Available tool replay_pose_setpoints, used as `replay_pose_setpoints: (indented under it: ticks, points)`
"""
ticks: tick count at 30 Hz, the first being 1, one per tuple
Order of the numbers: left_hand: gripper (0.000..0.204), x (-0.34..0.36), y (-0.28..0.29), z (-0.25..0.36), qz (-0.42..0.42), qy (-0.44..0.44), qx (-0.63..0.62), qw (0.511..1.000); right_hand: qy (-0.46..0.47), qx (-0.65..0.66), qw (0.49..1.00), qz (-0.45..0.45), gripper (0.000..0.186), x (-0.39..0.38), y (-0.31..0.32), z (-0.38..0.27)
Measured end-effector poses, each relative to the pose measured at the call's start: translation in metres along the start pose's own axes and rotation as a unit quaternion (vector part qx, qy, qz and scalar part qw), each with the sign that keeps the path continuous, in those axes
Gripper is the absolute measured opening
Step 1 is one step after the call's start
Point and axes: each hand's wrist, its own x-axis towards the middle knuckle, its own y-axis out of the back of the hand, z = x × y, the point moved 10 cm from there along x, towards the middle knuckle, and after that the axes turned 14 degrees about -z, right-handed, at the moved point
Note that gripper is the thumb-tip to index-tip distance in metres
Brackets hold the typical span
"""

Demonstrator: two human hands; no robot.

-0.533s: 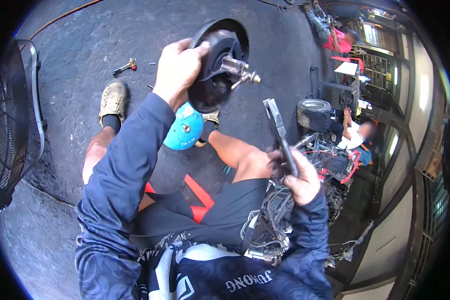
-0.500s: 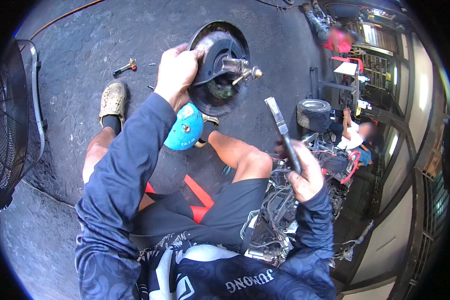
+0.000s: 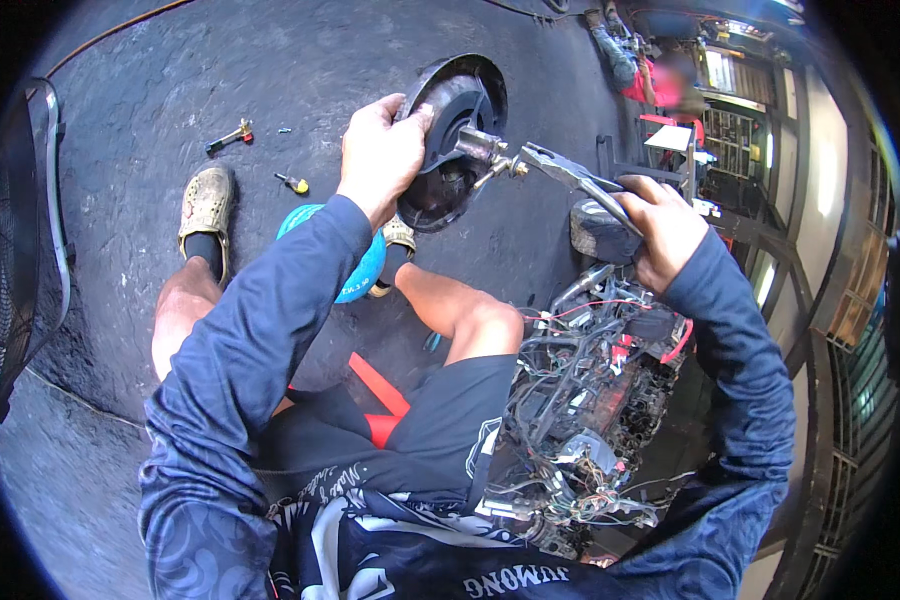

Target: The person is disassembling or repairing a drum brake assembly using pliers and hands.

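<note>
My left hand [image 3: 380,155] grips the rim of a round black metal housing [image 3: 445,200], thumb on its near face. A metal stem with a thin side rod [image 3: 495,170] juts from the housing toward the right. Closed around the dark handles of what look like pliers [image 3: 570,172], my right hand [image 3: 670,228] holds their metal jaws at the brass tip [image 3: 519,168] of that stem. The jaws appear to touch the tip, though whether they clamp it I cannot tell. Below the housing, partly behind my left forearm, is a blue round canister [image 3: 368,270].
On the dark floor lie a brass fitting with red and black parts [image 3: 230,137] and a small yellow-and-black piece [image 3: 292,183]. A large fan [image 3: 10,260] stands at the left. Tangled wiring and machine parts [image 3: 590,400] are at my right, near a tyre [image 3: 600,232]. Other people are farther off.
My right hand has moved up and to the right, bringing the pliers' jaws to the brass tip. The housing has tilted slightly in my left hand.
</note>
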Motion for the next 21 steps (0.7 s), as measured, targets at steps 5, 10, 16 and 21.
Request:
replay_pose_setpoints:
  ticks: [5, 10, 16, 21]
  points:
    - [0.045, -0.008, 0.002, 0.017, 0.008, -0.003, 0.055, 0.998, 0.044, 0.055, 0.996, -0.048, 0.04, 0.03, -0.004, 0.009]
    - [0.055, -0.016, 0.002, 0.028, -0.001, 0.017, 0.055, 0.998, 0.027, 0.043, 0.996, -0.078, 0.038, 0.044, 0.007, 0.006]
    - [0.052, -0.018, 0.012, 0.036, 0.03, -0.014, 0.083, 0.996, -0.001, 0.006, 0.987, -0.159, 0.052, 0.056, 0.009, 0.007]
    - [0.047, -0.021, 0.01, 0.041, 0.038, -0.029, 0.111, 0.993, 0.011, 0.043, 0.986, -0.16, 0.049, 0.054, 0.011, 0.014]
